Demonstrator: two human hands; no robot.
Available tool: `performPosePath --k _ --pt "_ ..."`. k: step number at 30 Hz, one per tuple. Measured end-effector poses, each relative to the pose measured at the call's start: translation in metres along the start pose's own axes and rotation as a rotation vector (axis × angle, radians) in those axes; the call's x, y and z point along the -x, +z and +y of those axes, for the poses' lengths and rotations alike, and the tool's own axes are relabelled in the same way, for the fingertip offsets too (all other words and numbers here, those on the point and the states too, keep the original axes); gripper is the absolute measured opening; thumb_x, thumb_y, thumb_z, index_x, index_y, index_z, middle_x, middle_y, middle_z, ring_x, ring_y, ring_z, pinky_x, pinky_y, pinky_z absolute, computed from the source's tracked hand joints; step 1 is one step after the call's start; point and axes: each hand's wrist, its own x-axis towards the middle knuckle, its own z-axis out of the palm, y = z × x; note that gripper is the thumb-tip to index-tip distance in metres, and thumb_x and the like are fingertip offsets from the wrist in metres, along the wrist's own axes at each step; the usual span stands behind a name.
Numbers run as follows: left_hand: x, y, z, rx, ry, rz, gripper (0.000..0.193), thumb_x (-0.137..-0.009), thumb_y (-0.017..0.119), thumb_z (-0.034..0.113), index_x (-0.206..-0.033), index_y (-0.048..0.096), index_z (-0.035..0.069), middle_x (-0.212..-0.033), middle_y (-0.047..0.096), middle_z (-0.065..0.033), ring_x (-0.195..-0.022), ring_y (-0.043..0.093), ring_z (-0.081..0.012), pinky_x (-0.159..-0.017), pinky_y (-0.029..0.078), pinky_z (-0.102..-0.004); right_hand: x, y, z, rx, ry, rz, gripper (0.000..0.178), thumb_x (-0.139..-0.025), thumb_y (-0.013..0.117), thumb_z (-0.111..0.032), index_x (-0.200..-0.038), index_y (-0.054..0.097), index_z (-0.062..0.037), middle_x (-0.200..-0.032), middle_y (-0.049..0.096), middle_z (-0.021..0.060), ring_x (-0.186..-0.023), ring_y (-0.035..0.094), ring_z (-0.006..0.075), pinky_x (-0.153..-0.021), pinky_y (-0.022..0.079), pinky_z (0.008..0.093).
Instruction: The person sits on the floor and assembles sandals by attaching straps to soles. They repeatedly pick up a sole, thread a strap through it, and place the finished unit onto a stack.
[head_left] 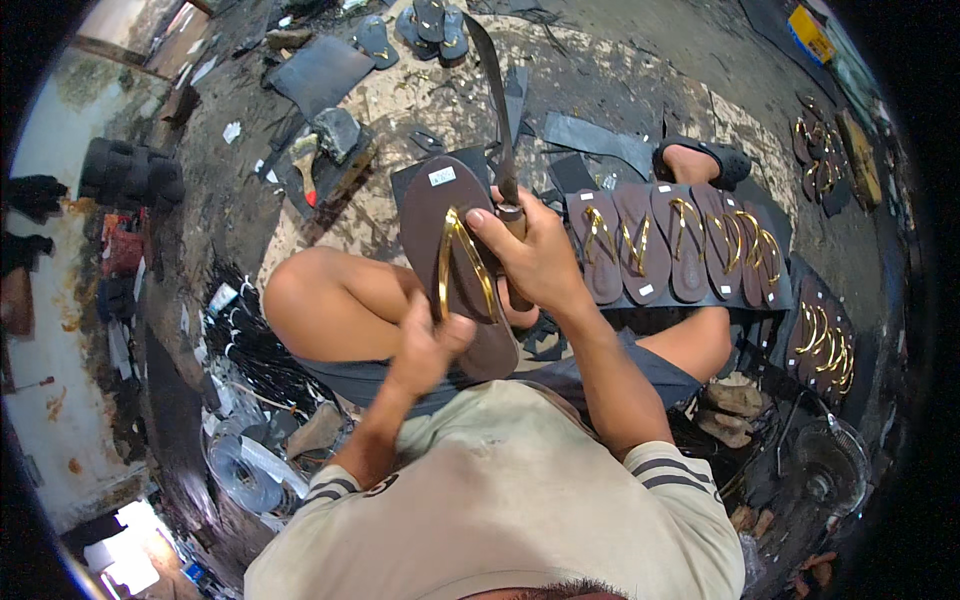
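Note:
A dark brown flip-flop (428,205) with a shiny gold strap (455,245) and a white sticker near its toe stands tilted over my lap. My left hand (430,350), slightly blurred, grips its left edge beside the strap, thumb across the footbed. In the fingers of my right hand (535,250) is a knife (494,105), its long dark curved blade pointing away from me. The right thumb presses on the flip-flop next to the strap. The knife's handle lies along the flip-flop's right side, partly covered by my fingers.
Several brown sandals with gold straps (688,245) line a dark sheet by my right foot. More gold-strapped sandals (822,335) lie farther right. A paintbrush (304,165) rests on a board, front left. Black straps (262,340) are heaped at left; a fan (830,465) stands lower right.

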Motion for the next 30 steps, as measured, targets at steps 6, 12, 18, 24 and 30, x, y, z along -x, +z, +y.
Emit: performPosePath --k 6,12,18,24,30 --pt "-0.049 -0.023 0.058 0.338 -0.149 0.126 0.030 -0.096 0.067 0.031 -0.102 0.061 0.002 -0.090 0.067 -0.0033 -0.078 0.063 -0.0090 -0.070 0.054 -0.0239 0.053 0.008 -0.028 0.218 0.136 -0.163 0.033 -0.092 0.070 -0.024 -0.112 0.057 -0.0003 -0.087 0.069 0.0178 -0.073 0.070 0.0232 -0.064 0.052 0.0350" --pt "-0.027 -0.040 0.053 0.338 -0.259 0.198 0.036 -0.095 0.068 0.033 -0.110 0.056 0.002 -0.094 0.066 -0.0016 -0.079 0.062 -0.0074 -0.071 0.053 -0.0235 0.121 -0.004 0.051 0.565 -0.134 -0.149 0.035 -0.076 0.072 -0.001 -0.110 0.061 -0.0045 -0.092 0.065 0.0166 -0.084 0.067 0.0362 -0.070 0.054 0.0395" --pt "-0.013 -0.025 0.044 0.331 -0.197 0.274 0.028 -0.096 0.068 0.023 -0.110 0.061 0.000 -0.096 0.068 -0.0018 -0.083 0.062 -0.0075 -0.077 0.053 -0.0251 0.072 0.006 0.059 0.616 -0.314 -0.085 0.035 -0.077 0.069 0.003 -0.109 0.061 -0.0063 -0.089 0.062 0.0168 -0.077 0.063 0.0362 -0.066 0.051 0.0399" --pt "-0.012 -0.032 0.061 0.245 -0.241 0.170 0.019 -0.096 0.067 0.016 -0.106 0.067 0.001 -0.096 0.069 -0.0015 -0.084 0.062 -0.0082 -0.078 0.053 -0.0249 0.042 0.006 -0.001 0.715 -0.297 -0.265 0.036 -0.076 0.071 -0.002 -0.108 0.057 -0.0079 -0.084 0.058 0.0140 -0.079 0.062 0.0367 -0.066 0.049 0.0440" --pt "-0.009 -0.036 0.069 0.180 -0.171 0.166 0.023 -0.094 0.070 0.019 -0.106 0.068 0.000 -0.096 0.069 -0.0025 -0.084 0.063 -0.0096 -0.077 0.053 -0.0246 0.030 0.022 -0.023 0.739 -0.280 -0.313 0.033 -0.076 0.070 -0.004 -0.106 0.057 -0.0071 -0.083 0.058 0.0145 -0.079 0.061 0.0368 -0.067 0.048 0.0463"
